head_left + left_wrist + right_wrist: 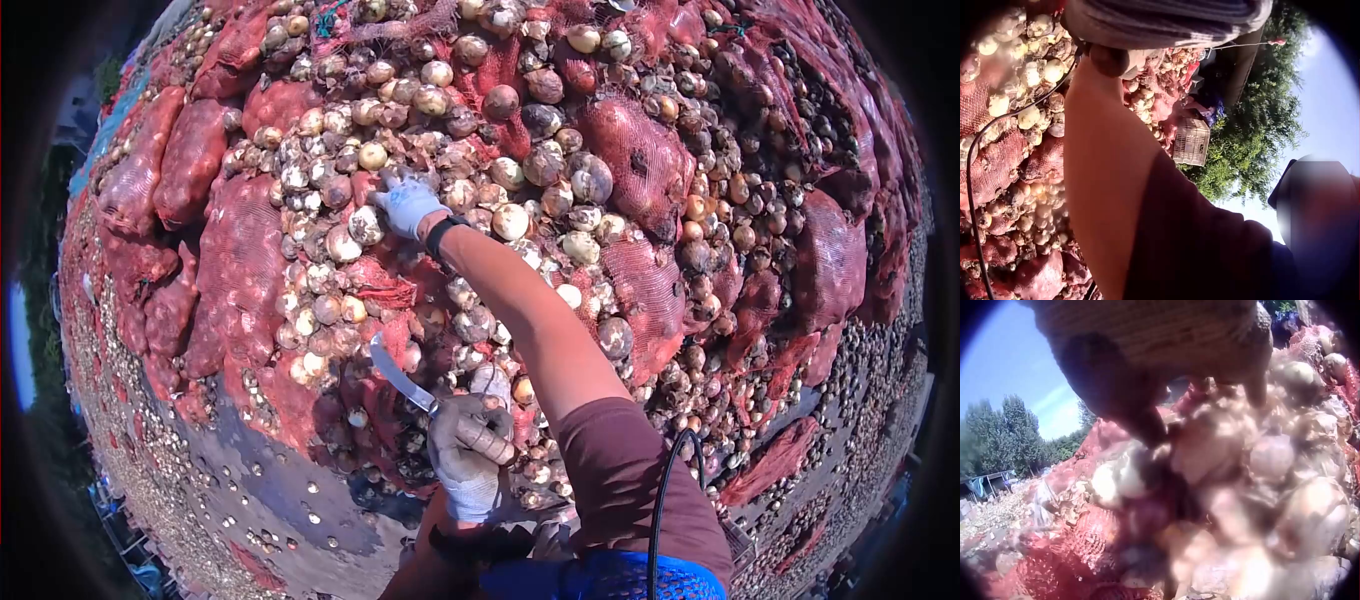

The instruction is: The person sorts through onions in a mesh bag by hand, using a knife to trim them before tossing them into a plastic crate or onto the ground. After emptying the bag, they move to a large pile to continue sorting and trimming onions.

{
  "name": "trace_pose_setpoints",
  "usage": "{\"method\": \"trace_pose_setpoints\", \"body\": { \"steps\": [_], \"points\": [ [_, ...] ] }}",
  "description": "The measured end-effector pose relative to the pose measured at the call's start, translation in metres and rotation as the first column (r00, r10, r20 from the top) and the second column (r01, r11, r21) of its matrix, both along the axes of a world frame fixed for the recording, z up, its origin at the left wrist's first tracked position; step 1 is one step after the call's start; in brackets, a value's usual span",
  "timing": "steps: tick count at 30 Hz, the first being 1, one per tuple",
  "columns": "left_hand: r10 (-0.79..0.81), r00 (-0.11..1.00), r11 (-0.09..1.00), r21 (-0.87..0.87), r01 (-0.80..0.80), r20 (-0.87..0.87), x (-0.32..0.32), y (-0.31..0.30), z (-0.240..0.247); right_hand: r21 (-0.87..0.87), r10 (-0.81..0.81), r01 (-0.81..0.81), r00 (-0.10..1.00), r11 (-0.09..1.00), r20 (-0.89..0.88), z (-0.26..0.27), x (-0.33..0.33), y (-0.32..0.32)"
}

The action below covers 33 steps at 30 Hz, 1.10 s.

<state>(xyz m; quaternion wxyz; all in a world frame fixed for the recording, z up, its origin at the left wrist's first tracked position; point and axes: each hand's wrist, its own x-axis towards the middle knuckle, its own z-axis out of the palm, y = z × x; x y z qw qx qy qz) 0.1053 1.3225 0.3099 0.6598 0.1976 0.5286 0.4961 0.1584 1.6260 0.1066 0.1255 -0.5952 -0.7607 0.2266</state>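
Note:
In the head view the right hand (408,205), in a pale glove, reaches onto the heap of onions (510,222) with its fingers spread and touching them. The right wrist view has this gloved hand (1166,356) large at the top, its fingertips pointing down at blurred onions (1271,457). Below it in the head view, the left hand (468,448), in a soiled glove, grips a knife; its curved blade (400,375) points up and left. A grey glove part (1166,22) crosses the top of the left wrist view, where the knife is not visible.
Red mesh sacks (240,270) lie around the heap, some torn, with onions spilling between them. Loose onions are scattered over the dark ground (325,505). A black cable (660,510) hangs by the right sleeve. A plastic crate (1192,141) stands near trees.

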Motion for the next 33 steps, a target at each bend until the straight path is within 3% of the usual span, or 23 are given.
{"method": "trace_pose_setpoints", "body": {
  "steps": [1,3,5,7,9,11,13,15,16,17,18,19,21,22,23,24,25,26,27,29,31,32,33],
  "points": [
    [0.038,0.998,0.999,0.037,-0.036,-0.044,0.000,-0.004,-0.002,0.006,-0.013,0.014,1.000,1.000,-0.025,-0.003,-0.003,0.004],
    [-0.038,0.953,0.972,0.212,0.105,-0.301,-0.001,-0.006,-0.016,0.118,-0.076,0.072,0.997,0.990,0.033,-0.007,-0.011,0.002],
    [-0.095,0.954,0.988,0.090,0.126,-0.285,0.000,-0.009,-0.007,0.164,-0.110,0.102,0.993,0.981,0.042,-0.007,-0.015,-0.004],
    [-0.151,0.966,0.988,-0.018,0.151,-0.212,0.006,-0.006,0.003,0.090,-0.185,0.183,0.983,0.979,0.012,0.004,-0.006,-0.020],
    [-0.108,0.994,0.972,-0.210,0.103,-0.011,0.011,-0.003,0.013,0.040,-0.269,0.267,0.962,0.963,0.055,-0.009,0.017,-0.053],
    [-0.069,0.998,0.982,-0.176,0.068,0.000,0.019,-0.008,0.010,-0.005,-0.299,0.299,0.954,0.954,-0.034,-0.021,0.050,-0.116],
    [-0.014,0.992,0.952,-0.302,0.052,0.127,0.022,-0.010,0.021,-0.070,-0.456,0.451,0.876,0.890,-0.158,-0.036,0.073,-0.163],
    [-0.148,0.987,0.945,-0.287,0.158,0.054,0.022,-0.010,0.024,-0.159,-0.503,0.487,0.746,0.859,-0.436,-0.032,0.096,-0.191],
    [-0.149,0.986,0.941,-0.297,0.164,0.073,0.023,-0.010,0.026,-0.199,-0.515,0.485,0.704,0.852,-0.489,-0.025,0.104,-0.203],
    [-0.151,0.984,0.935,-0.311,0.172,0.090,0.023,-0.012,0.029,-0.433,-0.544,0.330,0.457,0.839,-0.704,-0.017,0.113,-0.212],
    [-0.155,0.982,0.929,-0.323,0.181,0.107,0.023,-0.014,0.031,-0.582,-0.589,0.095,0.143,0.808,-0.795,-0.007,0.122,-0.219],
    [-0.131,0.985,0.924,-0.346,0.161,0.109,0.024,-0.015,0.033,-0.615,-0.640,-0.181,-0.177,0.768,-0.748,-0.001,0.125,-0.220],
    [-0.074,0.992,0.912,-0.396,0.110,0.105,0.026,-0.019,0.038,-0.476,-0.595,-0.363,-0.400,0.801,-0.697,-0.003,0.116,-0.210],
    [-0.006,0.989,0.924,-0.377,0.061,0.145,0.025,-0.021,0.039,-0.512,-0.542,-0.179,-0.306,0.840,-0.783,-0.032,0.104,-0.201],
    [0.014,0.987,0.921,-0.385,0.049,0.160,0.023,-0.021,0.042,-0.632,-0.670,-0.237,-0.372,0.738,-0.643,-0.046,0.094,-0.182],
    [0.031,0.985,0.919,-0.392,0.039,0.172,0.018,-0.018,0.045,-0.610,-0.617,-0.139,-0.014,0.780,-0.787,-0.046,0.080,-0.150],
    [0.048,0.982,0.918,-0.395,0.028,0.182,0.014,-0.015,0.045,-0.545,-0.493,-0.063,0.353,0.836,-0.796,-0.041,0.059,-0.124],
    [0.095,0.979,0.927,-0.374,-0.021,0.179,0.012,-0.014,0.042,-0.390,-0.329,0.095,0.734,0.916,-0.594,0.008,0.037,-0.109],
    [0.069,0.988,0.933,-0.359,-0.016,0.136,0.008,-0.014,0.037,-0.170,-0.191,0.155,0.957,0.973,-0.217,0.052,0.017,-0.097],
    [0.035,0.994,0.928,-0.374,0.007,0.104,-0.005,-0.017,0.028,-0.012,-0.014,0.016,0.997,1.000,0.082,0.043,-0.020,-0.061],
    [0.012,0.997,0.931,-0.364,0.017,0.077,-0.015,-0.017,0.025,-0.005,-0.001,0.002,0.992,1.000,0.124,0.024,-0.049,-0.033],
    [-0.002,0.999,0.946,-0.324,0.014,0.037,-0.018,-0.015,0.025,-0.087,0.054,-0.042,0.990,0.995,0.133,0.017,-0.057,-0.024],
    [-0.015,1.000,0.959,-0.284,0.014,-0.002,-0.020,-0.014,0.023,0.003,0.040,-0.041,0.984,0.999,0.176,0.008,-0.065,-0.021]
  ]
}}
